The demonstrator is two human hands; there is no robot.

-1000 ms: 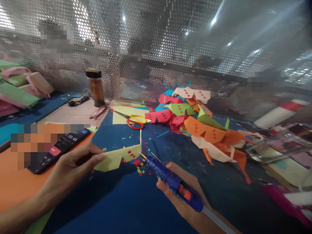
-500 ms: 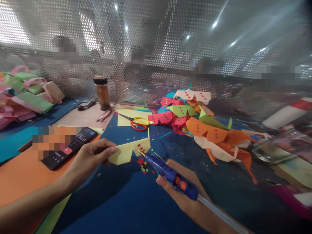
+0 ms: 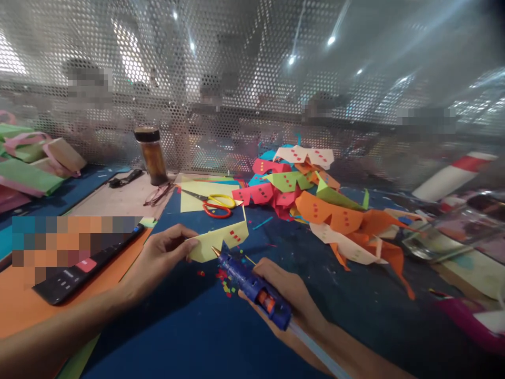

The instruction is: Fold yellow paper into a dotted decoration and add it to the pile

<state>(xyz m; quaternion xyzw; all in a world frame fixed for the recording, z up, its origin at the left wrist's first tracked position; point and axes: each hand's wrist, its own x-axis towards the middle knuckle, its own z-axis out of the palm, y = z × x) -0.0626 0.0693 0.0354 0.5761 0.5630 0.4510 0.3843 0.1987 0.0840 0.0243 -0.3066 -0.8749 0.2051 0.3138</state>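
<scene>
left hand (image 3: 163,255) pinches yellow paper cutout (image 3: 226,238) by its left end, raised off blue mat (image 3: 185,331), seemingly baring its lower edge | right hand (image 3: 286,295) clenched round glue gun (image 3: 252,283), nozzle at cutout's 7 o'clock, touching or nearly | scissors (image 3: 215,204) lie apart at 12 o'clock

Mid-frame, the paper cutout (image 3: 221,241) sits just above the glue gun (image 3: 252,281) tip. Behind it, scissors (image 3: 215,204) lie on a sheet (image 3: 195,188). The cutout pile (image 3: 323,208) spreads right of centre. A jar (image 3: 151,150) stands upper left, and a phone (image 3: 74,271) lies lower left on the table (image 3: 177,326).

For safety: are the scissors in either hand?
No, the scissors lie on a yellow sheet; the left hand holds a cutout, the right hand a glue gun.
</scene>
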